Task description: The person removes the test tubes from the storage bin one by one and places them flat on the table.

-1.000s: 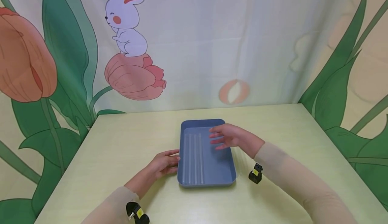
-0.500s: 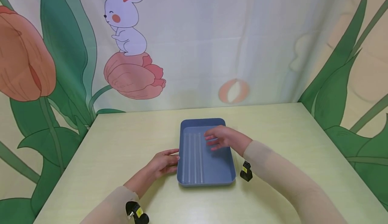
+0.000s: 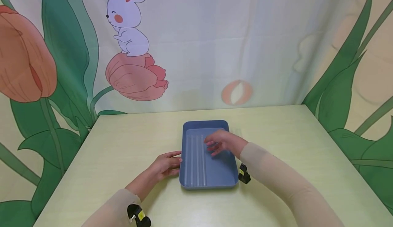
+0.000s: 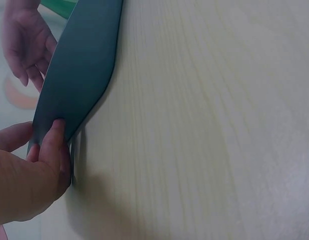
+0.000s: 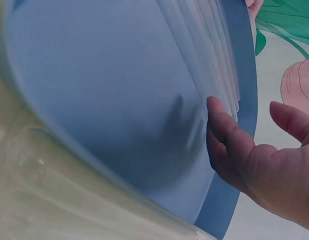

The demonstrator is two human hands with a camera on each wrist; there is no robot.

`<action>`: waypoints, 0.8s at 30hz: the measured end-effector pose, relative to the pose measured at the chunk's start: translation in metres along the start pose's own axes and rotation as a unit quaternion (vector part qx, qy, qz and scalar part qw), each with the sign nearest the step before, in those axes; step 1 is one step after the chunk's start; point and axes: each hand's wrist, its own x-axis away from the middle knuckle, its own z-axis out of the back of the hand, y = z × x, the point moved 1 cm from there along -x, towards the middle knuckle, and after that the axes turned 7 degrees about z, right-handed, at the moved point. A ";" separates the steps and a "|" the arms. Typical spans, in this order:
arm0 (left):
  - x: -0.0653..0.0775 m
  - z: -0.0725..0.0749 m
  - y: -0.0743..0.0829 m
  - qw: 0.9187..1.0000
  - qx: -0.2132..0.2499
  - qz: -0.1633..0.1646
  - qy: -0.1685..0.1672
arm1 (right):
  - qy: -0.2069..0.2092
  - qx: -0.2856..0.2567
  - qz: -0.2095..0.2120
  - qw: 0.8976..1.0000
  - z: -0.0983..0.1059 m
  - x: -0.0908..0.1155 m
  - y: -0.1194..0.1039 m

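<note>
A shallow blue rectangular tray (image 3: 219, 175) stands lengthwise on the table. Several long, clear, tube-like pieces (image 3: 195, 165) lie side by side along the left half of its floor. My left hand (image 3: 164, 166) rests its fingertips against the tray's left wall, fingers loosely bent, as the left wrist view shows close up. Over the right half of the tray hovers my right hand (image 3: 219, 142), fingers relaxed and apart, holding nothing. In the right wrist view its fingers (image 5: 229, 135) overlap the ends of the clear pieces, and its shadow falls on the tray floor.
Along the tray's right side lies a clear, shiny see-through item (image 5: 109, 195), faint in the head view. The pale wood-grain table (image 3: 138, 135) extends around the tray. Behind it hangs a cloth (image 3: 196, 49) printed with a rabbit and tulips.
My right hand has moved left and slightly down over the tray, from its right edge toward the middle. My left hand and the tray have stayed in place.
</note>
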 end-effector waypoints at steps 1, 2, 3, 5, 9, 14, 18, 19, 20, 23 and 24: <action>0.000 0.000 0.000 1.000 0.001 0.000 -0.001 | -0.002 0.003 0.000 1.000 0.001 -0.006 0.003; 0.000 0.000 0.000 1.000 0.001 0.000 -0.002 | -0.005 0.007 0.004 1.000 0.001 -0.009 0.006; 0.000 0.000 -0.001 1.000 0.002 -0.001 -0.003 | -0.008 0.006 0.005 1.000 0.003 -0.021 0.013; -0.001 0.000 -0.001 1.000 0.001 -0.001 -0.005 | -0.017 0.002 0.004 1.000 0.010 -0.052 0.031; -0.001 0.001 -0.002 1.000 0.000 -0.001 -0.004 | -0.023 -0.012 0.000 1.000 0.019 -0.105 0.061; -0.001 0.000 -0.001 1.000 0.003 -0.002 -0.001 | -0.004 0.001 0.002 1.000 0.020 -0.150 0.085; -0.001 -0.001 -0.001 1.000 0.005 -0.002 0.000 | 0.002 -0.011 0.000 1.000 0.027 -0.195 0.108; -0.001 -0.001 0.000 1.000 0.003 -0.002 -0.001 | 0.008 -0.011 0.002 1.000 0.028 -0.200 0.111; -0.001 -0.001 0.000 1.000 0.003 0.000 0.002 | 0.013 -0.013 0.002 1.000 0.027 -0.203 0.112; -0.001 -0.002 0.000 1.000 -0.001 0.001 0.005 | 0.037 -0.002 0.012 0.999 0.022 -0.205 0.114; -0.001 -0.002 0.000 1.000 -0.002 0.002 0.006 | 0.048 0.009 0.017 0.999 0.016 -0.183 0.106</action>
